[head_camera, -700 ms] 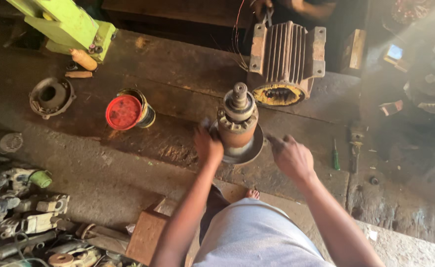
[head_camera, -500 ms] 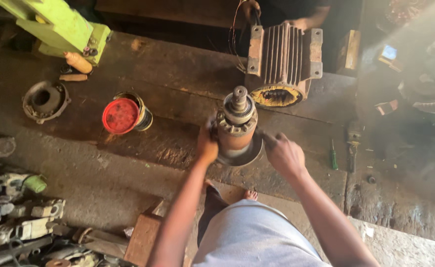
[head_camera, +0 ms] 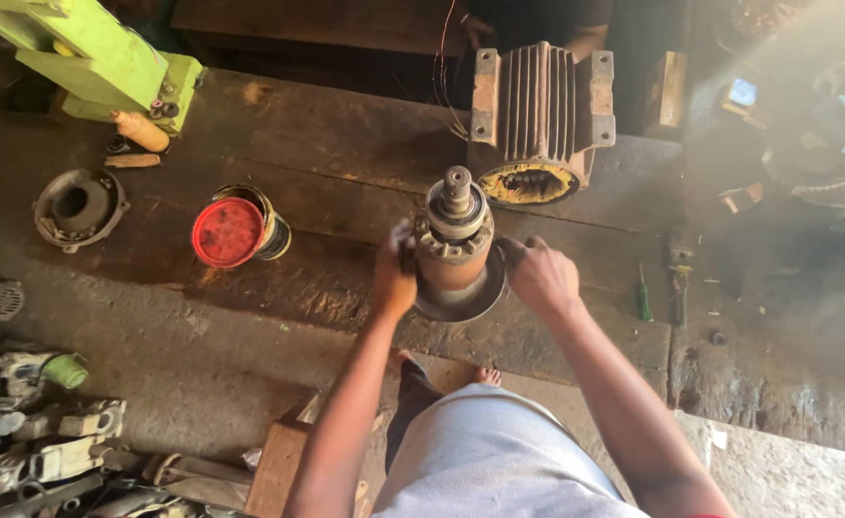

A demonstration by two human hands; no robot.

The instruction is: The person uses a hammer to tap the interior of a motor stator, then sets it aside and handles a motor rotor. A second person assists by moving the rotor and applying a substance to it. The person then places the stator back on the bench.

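Motor rotor [head_camera: 453, 251] stands upright, both hands [head_camera: 395, 278] [head_camera: 540, 276] clasping its sides; red-lidded can [head_camera: 235, 228] nearby, contents hidden.

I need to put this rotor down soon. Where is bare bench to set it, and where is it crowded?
Bare bench lies between the red-lidded can and the left hand on the rotor, and right of the right hand before the green screwdriver. The finned motor housing crowds behind; tools clutter bottom left.
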